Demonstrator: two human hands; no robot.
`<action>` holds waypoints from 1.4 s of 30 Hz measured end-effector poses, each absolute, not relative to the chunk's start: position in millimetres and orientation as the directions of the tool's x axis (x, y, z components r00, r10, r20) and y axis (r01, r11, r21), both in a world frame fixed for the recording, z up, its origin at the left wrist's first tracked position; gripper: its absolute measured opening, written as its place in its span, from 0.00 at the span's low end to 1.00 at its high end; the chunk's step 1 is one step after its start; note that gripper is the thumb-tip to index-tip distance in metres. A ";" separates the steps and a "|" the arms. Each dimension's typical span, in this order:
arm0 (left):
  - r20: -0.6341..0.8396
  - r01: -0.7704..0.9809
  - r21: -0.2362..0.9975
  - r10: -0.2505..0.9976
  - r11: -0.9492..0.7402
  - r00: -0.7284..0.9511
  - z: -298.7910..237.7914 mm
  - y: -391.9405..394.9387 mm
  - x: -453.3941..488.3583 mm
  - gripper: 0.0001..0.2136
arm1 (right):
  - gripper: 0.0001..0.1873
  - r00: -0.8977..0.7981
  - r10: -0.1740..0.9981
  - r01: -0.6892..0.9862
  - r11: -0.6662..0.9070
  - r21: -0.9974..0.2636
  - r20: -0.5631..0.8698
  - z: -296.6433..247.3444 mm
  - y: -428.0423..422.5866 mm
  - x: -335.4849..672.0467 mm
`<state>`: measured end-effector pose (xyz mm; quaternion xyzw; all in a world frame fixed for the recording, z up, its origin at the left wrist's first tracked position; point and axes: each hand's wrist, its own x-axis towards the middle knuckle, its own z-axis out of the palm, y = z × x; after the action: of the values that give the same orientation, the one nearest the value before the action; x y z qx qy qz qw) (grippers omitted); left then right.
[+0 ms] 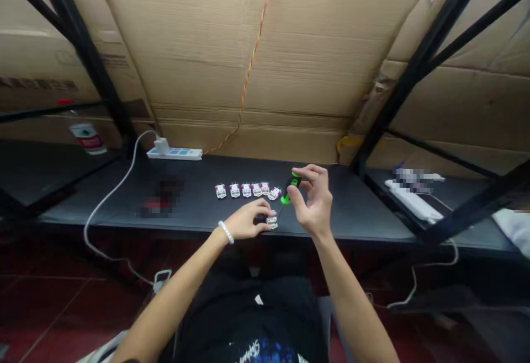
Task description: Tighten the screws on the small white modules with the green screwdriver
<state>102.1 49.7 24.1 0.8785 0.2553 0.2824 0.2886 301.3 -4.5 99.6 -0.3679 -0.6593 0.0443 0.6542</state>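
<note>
My left hand (246,219), with a white bead bracelet (226,232) on the wrist, pinches a small white electrical module (271,220) at the front edge of a black tabletop (331,214). My right hand (314,200) is raised just above the table and grips a small screwdriver (292,187) with a black and green handle. Its tip is hidden. Several similar white modules with red markings (248,190) stand in a row behind my hands, the nearest just left of the screwdriver.
A white power strip (174,153) with a white cable (111,192) lies at the table's back left, beside a pixelated object (160,200). Cardboard sheets (248,59) and black shelf frames (422,76) enclose the table. A white strip (414,200) lies on the right.
</note>
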 end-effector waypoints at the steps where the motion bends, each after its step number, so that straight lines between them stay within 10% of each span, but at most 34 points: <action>1: 0.350 0.286 0.648 0.609 -0.706 0.712 24.0 49.8 102.1 0.14 | 0.17 0.149 0.532 0.443 0.717 -0.538 0.833 99.2 -3.5 300.5; 42: 0.359 0.282 0.651 0.613 -0.705 0.704 24.3 49.2 102.7 0.14 | 0.18 0.067 0.606 0.361 0.726 -0.586 0.792 95.8 0.1 298.8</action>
<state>102.7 49.2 24.3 0.8771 0.2553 0.2882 0.2873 298.8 0.1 95.8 -0.3577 -0.6763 0.0961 0.6368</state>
